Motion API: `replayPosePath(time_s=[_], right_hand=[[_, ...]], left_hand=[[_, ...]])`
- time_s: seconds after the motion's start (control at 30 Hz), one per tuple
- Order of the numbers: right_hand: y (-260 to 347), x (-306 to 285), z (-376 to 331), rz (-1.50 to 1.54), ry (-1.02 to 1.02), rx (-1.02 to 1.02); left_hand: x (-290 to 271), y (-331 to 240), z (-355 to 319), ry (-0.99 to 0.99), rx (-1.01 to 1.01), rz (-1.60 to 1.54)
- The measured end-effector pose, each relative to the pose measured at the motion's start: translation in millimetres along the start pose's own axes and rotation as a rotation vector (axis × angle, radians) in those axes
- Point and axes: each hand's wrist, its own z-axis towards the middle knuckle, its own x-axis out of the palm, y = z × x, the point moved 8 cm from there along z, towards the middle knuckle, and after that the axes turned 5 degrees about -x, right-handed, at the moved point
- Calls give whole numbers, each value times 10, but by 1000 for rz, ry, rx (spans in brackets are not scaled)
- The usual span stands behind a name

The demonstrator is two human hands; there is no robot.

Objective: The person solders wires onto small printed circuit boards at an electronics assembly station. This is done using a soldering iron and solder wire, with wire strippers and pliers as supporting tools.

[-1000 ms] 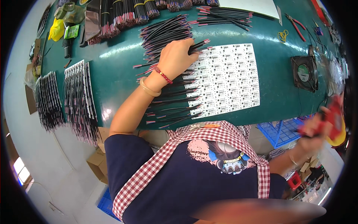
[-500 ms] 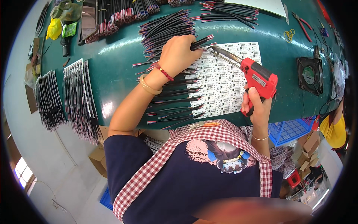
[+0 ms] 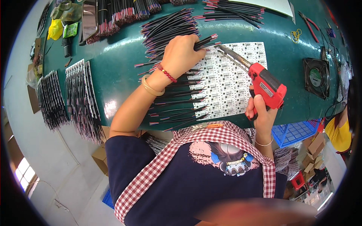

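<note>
The red pistol-shaped soldering gun with a long metal barrel (image 3: pixel 260 81) lies over the right part of the green work table (image 3: pixel 120 75). Its long axis runs from the grip at about four o'clock up to the tip at about ten o'clock, so the barrel points toward the upper left. The tip rests on or just above the white panel of small printed circuit boards (image 3: pixel 230 86); which of the two cannot be told.

The right hand (image 3: pixel 260 113) is closed around the gun's grip from below, fingers curled tight. The left hand (image 3: pixel 183 54), at ten o'clock from the gun, is bent down over a few thin black wires with pink ends (image 3: pixel 205 40), pinching them against the panel's upper left edge; a red bead bracelet and a pale bangle sit on its wrist.

More black wires (image 3: pixel 177 101) lie in a row across the panel's left edge, their ends on the boards. A loose heap of the same wires (image 3: pixel 166 28) lies at twelve o'clock from the left hand. Bundled wires (image 3: pixel 81 98) hang at the table's left rim. A square black fan (image 3: pixel 316 77) sits at three o'clock, near the gun.
</note>
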Motion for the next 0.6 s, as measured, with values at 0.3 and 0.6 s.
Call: replayPosePath(time_s=[0.3, 0.6], right_hand=[[-12, 10, 16, -94, 51, -13], [-59, 23, -13, -139, 95, -38]], left_hand=[[21, 31, 14, 26, -14, -32], [42, 2, 4, 65, 11, 6]])
